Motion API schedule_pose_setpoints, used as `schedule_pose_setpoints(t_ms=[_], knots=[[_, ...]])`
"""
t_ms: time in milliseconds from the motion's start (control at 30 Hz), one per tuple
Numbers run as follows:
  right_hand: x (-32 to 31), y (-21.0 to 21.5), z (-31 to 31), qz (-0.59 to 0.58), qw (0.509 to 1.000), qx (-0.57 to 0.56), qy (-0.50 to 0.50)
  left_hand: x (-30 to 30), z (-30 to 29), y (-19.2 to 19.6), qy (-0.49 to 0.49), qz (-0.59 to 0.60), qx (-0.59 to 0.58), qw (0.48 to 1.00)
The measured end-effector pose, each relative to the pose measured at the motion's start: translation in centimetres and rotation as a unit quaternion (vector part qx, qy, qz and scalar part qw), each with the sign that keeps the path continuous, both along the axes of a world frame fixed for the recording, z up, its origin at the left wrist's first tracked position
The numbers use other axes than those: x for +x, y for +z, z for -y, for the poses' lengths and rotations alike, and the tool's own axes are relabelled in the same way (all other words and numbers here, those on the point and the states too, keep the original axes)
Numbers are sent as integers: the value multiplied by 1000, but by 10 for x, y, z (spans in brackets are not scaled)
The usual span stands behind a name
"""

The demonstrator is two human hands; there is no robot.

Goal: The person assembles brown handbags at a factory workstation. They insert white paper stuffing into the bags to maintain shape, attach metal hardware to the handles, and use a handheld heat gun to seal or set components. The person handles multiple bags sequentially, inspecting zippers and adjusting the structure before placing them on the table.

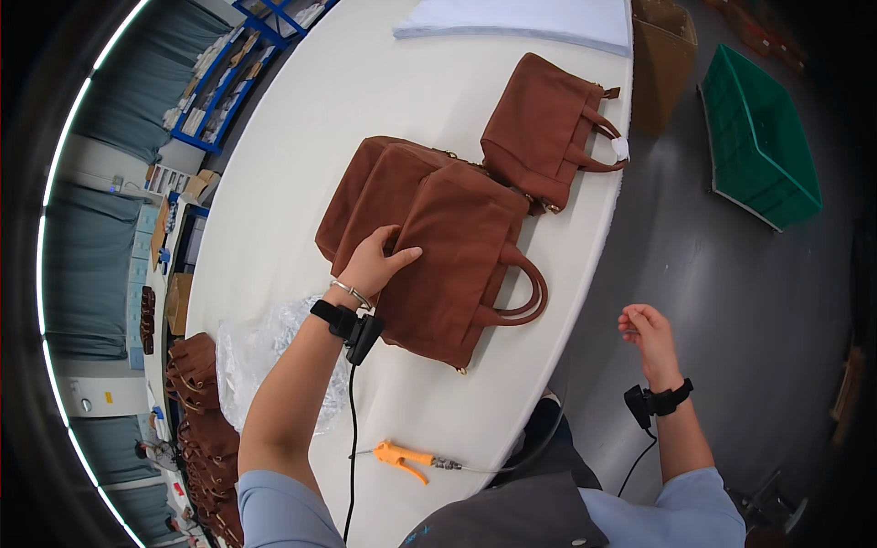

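Three brown fabric handbags lie overlapped on the white table. My left hand rests flat on the nearest handbag, fingers spread over its left edge, holding nothing. That bag's looped handles point to the table's right edge. A fourth brown handbag with a white tag on its handles lies further back. My right hand hangs off the table over the grey floor, fingers loosely curled and empty. Both wrists wear black bands with cables.
An orange-handled air blow gun lies near the table's front edge. Crumpled clear plastic sits left of my forearm, beside a pile of brown bags. A green crate and a cardboard box stand on the floor at right. White sheets lie at the far end.
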State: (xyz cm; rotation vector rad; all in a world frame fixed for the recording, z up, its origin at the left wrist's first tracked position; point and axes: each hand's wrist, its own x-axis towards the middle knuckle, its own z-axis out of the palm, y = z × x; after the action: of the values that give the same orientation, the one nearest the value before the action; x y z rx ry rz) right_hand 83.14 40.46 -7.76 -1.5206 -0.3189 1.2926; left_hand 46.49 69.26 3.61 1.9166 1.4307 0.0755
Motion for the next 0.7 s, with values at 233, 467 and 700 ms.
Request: schedule_pose_setpoints(t_ms=[233, 467, 700], knots=[[-35, 7, -24, 30, 995, 33, 94, -25, 34, 20, -37, -11, -48, 998], [-52, 11, -28, 70, 983, 55, 162, -77, 91, 34, 63, 39, -21, 997], [-68, 16, -46, 205, 942, 116, 240, -191, 198, 18, 258, 62, -46, 963]])
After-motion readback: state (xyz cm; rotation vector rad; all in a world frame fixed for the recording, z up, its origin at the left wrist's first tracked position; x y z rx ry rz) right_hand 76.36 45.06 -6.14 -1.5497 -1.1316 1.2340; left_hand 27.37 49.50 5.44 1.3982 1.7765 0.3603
